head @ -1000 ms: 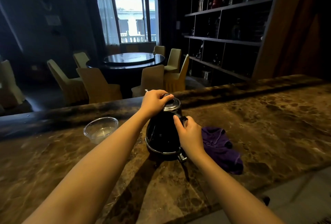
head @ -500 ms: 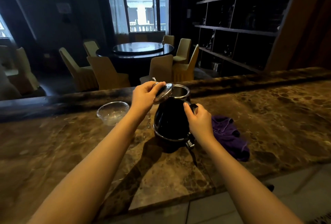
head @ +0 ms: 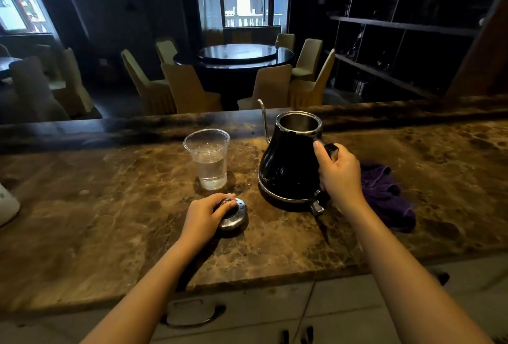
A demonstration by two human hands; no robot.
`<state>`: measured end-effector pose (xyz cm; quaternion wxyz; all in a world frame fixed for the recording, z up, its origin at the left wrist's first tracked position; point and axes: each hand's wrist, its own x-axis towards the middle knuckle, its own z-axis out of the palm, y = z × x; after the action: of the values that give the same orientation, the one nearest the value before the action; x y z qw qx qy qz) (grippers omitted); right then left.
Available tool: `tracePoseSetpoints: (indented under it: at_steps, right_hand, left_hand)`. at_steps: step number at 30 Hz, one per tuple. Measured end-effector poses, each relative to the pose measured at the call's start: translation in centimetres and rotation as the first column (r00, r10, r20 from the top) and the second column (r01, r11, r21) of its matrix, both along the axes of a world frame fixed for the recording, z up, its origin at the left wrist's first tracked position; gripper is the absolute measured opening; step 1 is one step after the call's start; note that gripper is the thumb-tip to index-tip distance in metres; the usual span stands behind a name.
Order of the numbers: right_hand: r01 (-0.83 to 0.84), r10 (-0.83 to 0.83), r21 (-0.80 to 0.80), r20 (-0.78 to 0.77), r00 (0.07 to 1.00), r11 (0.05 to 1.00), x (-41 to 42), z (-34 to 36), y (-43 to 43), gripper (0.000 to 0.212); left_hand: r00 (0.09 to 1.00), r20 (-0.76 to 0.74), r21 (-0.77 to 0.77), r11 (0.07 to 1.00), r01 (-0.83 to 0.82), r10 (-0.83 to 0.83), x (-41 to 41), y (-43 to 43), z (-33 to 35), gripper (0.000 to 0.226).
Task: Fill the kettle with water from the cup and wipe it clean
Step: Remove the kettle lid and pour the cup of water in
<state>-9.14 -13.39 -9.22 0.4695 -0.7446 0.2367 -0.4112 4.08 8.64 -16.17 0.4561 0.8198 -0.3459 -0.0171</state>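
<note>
While the lid [head: 232, 213] rests on the marble countertop [head: 110, 206] near its front edge: gooseneck kettle [head: 288, 167], black, mouth open, upright at mid-counter. Clear plastic cup [head: 209, 158], roughly half full of water, upright just left of the kettle, apart from it, closer to the back edge than the lid. Purple cloth [head: 384, 195], crumpled, just right of the kettle, partly behind the right wrist. Left hand [head: 203, 217]: fingers [head: 224, 202] curled over the lid's knob, closed on it, lid touching the counter. Right hand [head: 339, 176]: fingers wrapped tight round the kettle handle, thumb [head: 320, 155] pressed along the body side. Risks, as judged: thin cup likely to buckle if squeezed hard, spilling before reaching the mouth; narrow kettle opening liable to splash-over with a fast pour; water on the counter apt to run toward the kettle base; lid, being round, apt to roll if released on its edge. Filling not yet begun; wiping outstanding.
</note>
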Motion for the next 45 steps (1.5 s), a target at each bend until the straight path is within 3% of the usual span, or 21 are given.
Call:
tracePoseSetpoints:
  at_steps: [7,10,13,15,18,20,22,28,36,45]
  right_hand:
    - [-0.05,0.05,0.011,-0.017,0.999,0.999,-1.0,0.5,0.2,0.043]
    - [-0.087,0.087,0.025,-0.012,0.996,0.996,-1.3,0.7,0.1,0.034]
    - [-0.129,0.13,0.048,-0.004,0.992,0.99,-1.5,0.7,-0.4,0.032]
    - [-0.146,0.146,0.056,-0.003,0.989,0.988,-1.5,0.6,-0.7,0.032]
    - [-0.143,0.144,0.059,-0.007,0.99,0.988,-1.5,0.7,-1.0,0.032]
    - [-0.152,0.152,0.084,-0.004,0.988,0.985,-1.4,0.7,-1.2,0.03]
    - [-0.157,0.158,0.109,-0.003,0.987,0.982,-1.4,0.8,-1.4,0.029]
    - [-0.206,0.205,0.136,0.018,0.979,0.969,-1.4,0.9,-1.7,0.03]
    - [-0.196,0.19,0.164,0.049,0.981,0.967,-1.3,1.0,-1.4,0.033]
    - [-0.183,0.179,0.18,0.039,0.983,0.966,-1.5,1.2,-1.4,0.03]
  left_hand:
    - [0.997,0.077,0.046,0.999,0.023,-0.026,0.6,1.1,0.0,0.022]
    - [0.993,0.105,0.074,0.997,0.037,-0.045,1.0,1.5,0.3,0.024]
    - [1.0,-0.009,0.016,1.0,0.001,-0.001,1.4,1.7,1.0,0.028]
    - [0.988,-0.071,-0.106,0.984,-0.143,0.136,1.9,1.6,1.6,0.028]
    - [0.952,-0.091,-0.073,0.951,-0.3,0.293,4.0,1.1,2.2,0.062]
    - [0.959,-0.162,-0.023,0.971,-0.238,0.231,5.6,0.7,2.4,0.09]
    - [0.972,-0.205,-0.084,0.987,-0.138,0.118,6.8,-0.1,2.6,0.101]
    - [0.956,-0.292,-0.246,0.966,-0.073,-0.002,8.4,-2.5,2.8,0.1]
    - [0.951,-0.309,-0.324,0.938,-0.123,0.018,8.4,-3.2,2.9,0.088]
    - [0.993,-0.098,-0.281,0.959,0.034,-0.064,7.0,-4.1,8.0,0.081]
